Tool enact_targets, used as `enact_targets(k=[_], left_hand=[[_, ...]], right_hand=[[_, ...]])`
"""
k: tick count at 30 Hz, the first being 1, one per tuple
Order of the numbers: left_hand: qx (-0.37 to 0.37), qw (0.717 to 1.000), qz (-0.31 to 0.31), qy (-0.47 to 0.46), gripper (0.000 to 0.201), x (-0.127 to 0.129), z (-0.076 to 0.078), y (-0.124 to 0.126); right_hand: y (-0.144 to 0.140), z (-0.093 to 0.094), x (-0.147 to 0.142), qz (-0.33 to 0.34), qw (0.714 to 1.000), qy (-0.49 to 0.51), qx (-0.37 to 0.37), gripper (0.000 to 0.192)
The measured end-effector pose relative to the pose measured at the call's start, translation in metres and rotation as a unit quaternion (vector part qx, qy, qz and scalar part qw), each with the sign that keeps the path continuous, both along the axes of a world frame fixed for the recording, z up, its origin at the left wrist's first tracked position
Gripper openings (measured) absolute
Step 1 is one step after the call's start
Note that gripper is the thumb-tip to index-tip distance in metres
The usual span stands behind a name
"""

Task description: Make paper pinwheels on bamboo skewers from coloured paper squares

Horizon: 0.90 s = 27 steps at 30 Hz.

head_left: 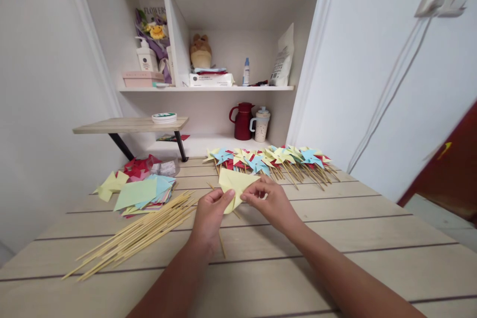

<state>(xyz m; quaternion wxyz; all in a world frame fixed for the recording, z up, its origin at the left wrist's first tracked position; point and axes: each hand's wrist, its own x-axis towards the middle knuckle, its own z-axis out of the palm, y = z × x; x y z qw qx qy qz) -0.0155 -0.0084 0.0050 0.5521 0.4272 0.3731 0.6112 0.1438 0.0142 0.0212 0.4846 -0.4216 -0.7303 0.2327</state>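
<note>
A pale yellow piece of paper, partly folded, is held up over the middle of the table between both hands. My left hand pinches its lower left part, the thumb lying on top. On the other side my right hand has thumb and index finger closed on the paper near its centre. Beneath the hands a thin wooden stick lies on the table, mostly covered. To the left are a bundle of loose wooden sticks and a stack of coloured paper sheets.
Finished paper pinwheels on sticks lie in a row along the table's back edge. Red paper pieces and a yellow pinwheel shape rest at the left, near a small raised shelf. Behind stand a red jug and a cup.
</note>
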Motion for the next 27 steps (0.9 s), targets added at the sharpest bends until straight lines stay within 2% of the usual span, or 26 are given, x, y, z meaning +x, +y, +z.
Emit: enact_targets(k=[16,23,27], left_hand=[[0.007,0.999,0.036,0.014,0.035,0.0057,0.0021,-0.0007],[0.02,0.995,0.068,0.074,0.025,0.0068,-0.0026,0.0033],[0.047,0.986,0.098,0.126,0.019,0.0056,-0.0056,0.0059]], right_hand=[[-0.0002,0.0007,-0.0018,-0.003,1.0,0.002,-0.008,0.012],[-0.0006,-0.0035,-0.0026,-0.011,1.0,-0.005,0.022,0.014],[-0.0056,-0.0001,-0.0017,-0.035,0.996,0.01,0.085,0.003]])
